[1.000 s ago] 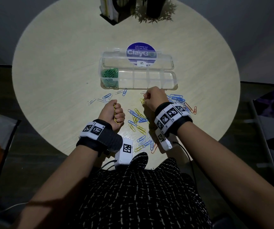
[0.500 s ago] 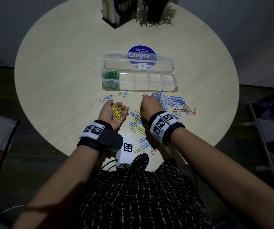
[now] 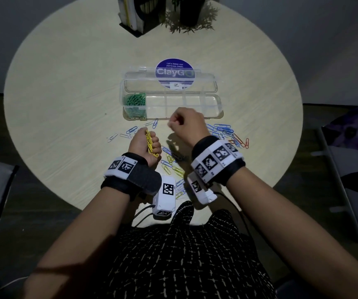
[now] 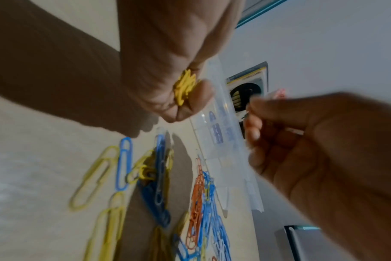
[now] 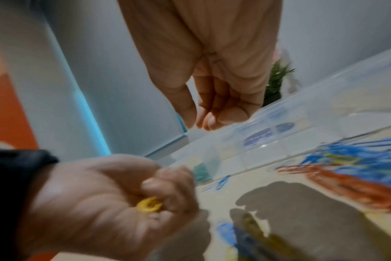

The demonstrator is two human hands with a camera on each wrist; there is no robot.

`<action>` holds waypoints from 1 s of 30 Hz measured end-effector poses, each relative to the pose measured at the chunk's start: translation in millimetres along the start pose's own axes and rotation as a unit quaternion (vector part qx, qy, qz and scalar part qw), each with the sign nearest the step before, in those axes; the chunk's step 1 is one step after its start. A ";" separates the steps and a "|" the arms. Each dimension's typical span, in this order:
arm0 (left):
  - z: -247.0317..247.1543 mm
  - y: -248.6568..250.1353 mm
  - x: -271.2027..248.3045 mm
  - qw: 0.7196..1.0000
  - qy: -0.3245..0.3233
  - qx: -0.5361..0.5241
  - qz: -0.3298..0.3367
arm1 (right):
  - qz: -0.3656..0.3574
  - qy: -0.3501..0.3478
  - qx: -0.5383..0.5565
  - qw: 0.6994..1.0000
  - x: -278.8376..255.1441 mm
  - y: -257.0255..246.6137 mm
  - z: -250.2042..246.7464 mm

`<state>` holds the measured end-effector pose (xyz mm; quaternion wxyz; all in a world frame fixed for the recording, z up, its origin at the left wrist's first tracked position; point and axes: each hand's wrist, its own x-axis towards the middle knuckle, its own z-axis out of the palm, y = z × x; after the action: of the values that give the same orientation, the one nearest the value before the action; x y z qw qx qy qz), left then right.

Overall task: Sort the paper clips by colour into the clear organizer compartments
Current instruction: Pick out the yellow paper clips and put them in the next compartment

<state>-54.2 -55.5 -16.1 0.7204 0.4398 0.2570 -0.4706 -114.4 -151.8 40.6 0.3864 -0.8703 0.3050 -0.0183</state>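
Note:
The clear organizer (image 3: pixel 216 105) lies open mid-table, with green clips (image 3: pixel 135 102) in its leftmost compartment and the others bare. My left hand (image 3: pixel 152 145) is fisted on a bunch of yellow clips (image 3: pixel 150 143), also seen in the left wrist view (image 4: pixel 184 90) and the right wrist view (image 5: pixel 149 206). My right hand (image 3: pixel 173 124) hovers above the table just in front of the organizer, with its fingers (image 5: pixel 209 120) curled against the thumb and no clip showing in them. Loose blue clips (image 3: pixel 223 128), orange clips (image 3: pixel 241 143) and yellow clips (image 3: pixel 175 167) lie scattered below both hands.
The organizer's lid (image 3: pixel 130 83) lies flat behind it over a round blue sticker (image 3: pixel 175 70). A black holder (image 3: pixel 141 16) and a potted plant (image 3: pixel 190 16) stand at the far edge. The round table's (image 3: pixel 66 93) near edge is at my wrists.
My left hand has closed from an open palm into a fist on the yellow clips. My right hand has lifted off the table and moved forward toward the organizer.

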 end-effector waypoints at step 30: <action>98.7 57.8 48.6 0.727 0.212 0.488 0.433 | 0.050 -0.051 -0.183 0.981 36.2 80.2 -22.6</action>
<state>14.5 -154.0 15.9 0.4584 0.8829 -0.0803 -0.0626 -132.4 -227.8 -5.8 0.2364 -0.9097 0.3260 0.1012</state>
